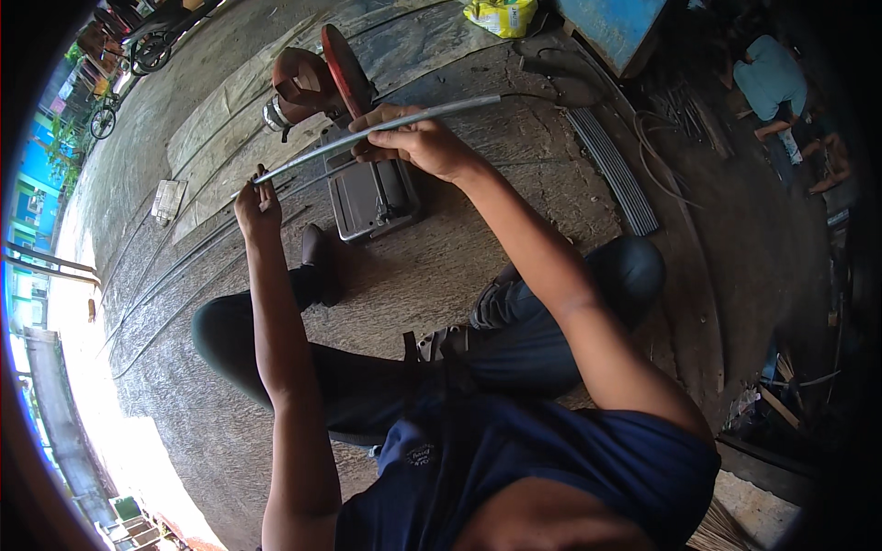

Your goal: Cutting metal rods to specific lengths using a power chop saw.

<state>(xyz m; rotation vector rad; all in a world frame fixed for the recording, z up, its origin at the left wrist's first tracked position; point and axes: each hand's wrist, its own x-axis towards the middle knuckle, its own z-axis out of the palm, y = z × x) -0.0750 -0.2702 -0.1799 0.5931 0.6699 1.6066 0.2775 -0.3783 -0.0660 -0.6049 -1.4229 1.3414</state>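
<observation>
Hands (pixel 427 145) hold metal rod (pixel 317 155), perhaps hollow, long axis slanting up rightward.

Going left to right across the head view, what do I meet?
Small pale rectangular piece on the floor → left hand, holding the metal tube → right hand, on the same tube → yellow bag → grey ribbed strips → person in a light teal shirt.

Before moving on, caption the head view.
Left hand and right hand hold a metal rod near a cut-off saw.
</observation>
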